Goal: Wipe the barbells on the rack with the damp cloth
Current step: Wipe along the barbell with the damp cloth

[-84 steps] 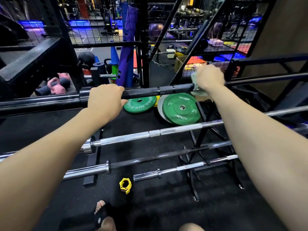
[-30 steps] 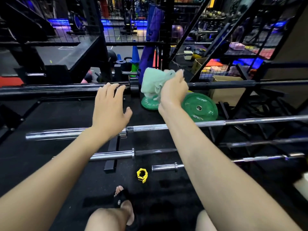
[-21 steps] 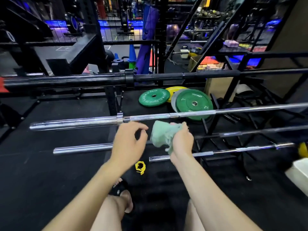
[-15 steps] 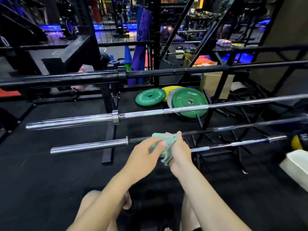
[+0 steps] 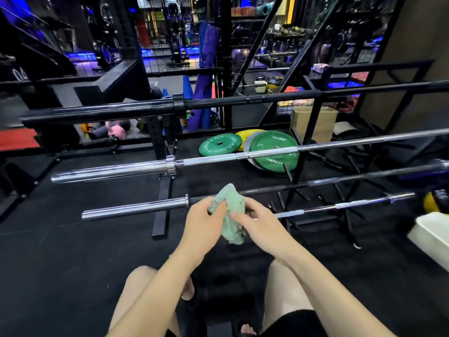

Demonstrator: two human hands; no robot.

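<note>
We are holding the damp cloth point(image 5: 230, 212) bunched between both hands, left hand point(image 5: 202, 221) and right hand point(image 5: 261, 223) each pinching it. It is hanging just in front of the third barbell point(image 5: 136, 208) on the rack point(image 5: 300, 152).

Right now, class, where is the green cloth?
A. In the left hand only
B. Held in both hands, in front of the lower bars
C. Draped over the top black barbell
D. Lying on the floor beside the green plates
B: the green cloth is bunched between the left hand and the right hand, both with a grip on it, off every bar.
</note>
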